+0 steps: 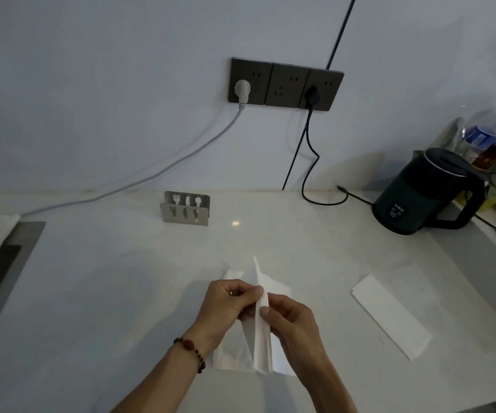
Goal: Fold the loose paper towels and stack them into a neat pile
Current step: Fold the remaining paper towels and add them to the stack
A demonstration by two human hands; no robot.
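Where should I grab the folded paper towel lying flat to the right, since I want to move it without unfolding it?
Judging by its pose, pinch the folded paper towel at its near short end, coming from the front right. It is a long strip lying flat on the counter, angled away leftward.

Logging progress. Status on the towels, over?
Both hands pinch a towel, mid-fold. One folded towel lies right. Nothing in the way.

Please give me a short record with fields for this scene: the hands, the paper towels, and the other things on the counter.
left hand: pinches the held paper towel
right hand: pinches the same towel, thumb on top
held towel: lifted, partly folded lengthwise
towels underneath: lying loose on the counter
folded towel: flat, to the right, apart
kettle: far right
cutlery holder: by the wall
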